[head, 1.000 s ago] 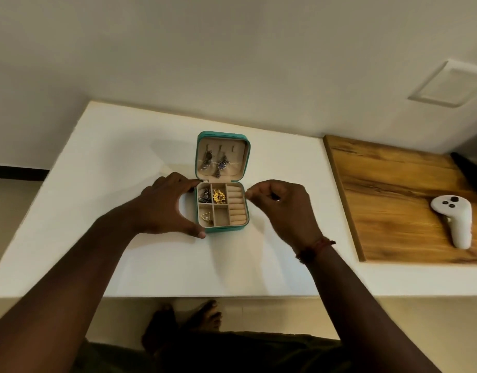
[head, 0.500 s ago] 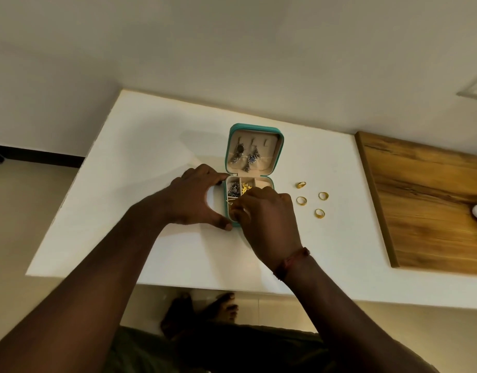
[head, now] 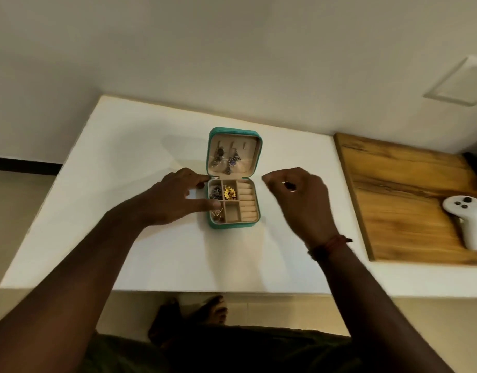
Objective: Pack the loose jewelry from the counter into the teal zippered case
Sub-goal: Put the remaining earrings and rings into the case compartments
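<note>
A: Item one, the case (head: 233, 178)?

B: Teal, square with rounded corners, lying open on the counter (head: 140, 162). The lid is standing up at the far side, lined in beige, with dark dangling earrings (head: 226, 161) hanging from its hooks. The tray is showing beige dividers: a dark cluster and a gold flower piece (head: 229, 192) in the far cells, thin wire pieces in the near left cell, padded ring rolls (head: 247, 201) down the right side, and a bare middle cell.

A: And the hands?

B: The left hand (head: 175, 199) is bracing the case's left wall, fingers spread, thumb lying along the tray's near left edge. The right hand (head: 299, 200) is hovering just right of the case, clear of it, fingers curled inward. Something small and shiny is glinting inside the curl; I cannot tell what it is, nor whether it is being pinched. A red thread band (head: 329, 244) is circling that wrist.

A: Surface and room?

B: The counter is smooth, white and matte, meeting a plain pale wall. Right of the right hand, a wooden board (head: 398, 189) with strong grain is carrying a white controller (head: 467, 220). Bare feet are showing below the counter's near edge.

A: Free room?

B: Wide bare counter is lying left of the left hand and nearer than both wrists; the board's edge is sitting well right of the right hand.
</note>
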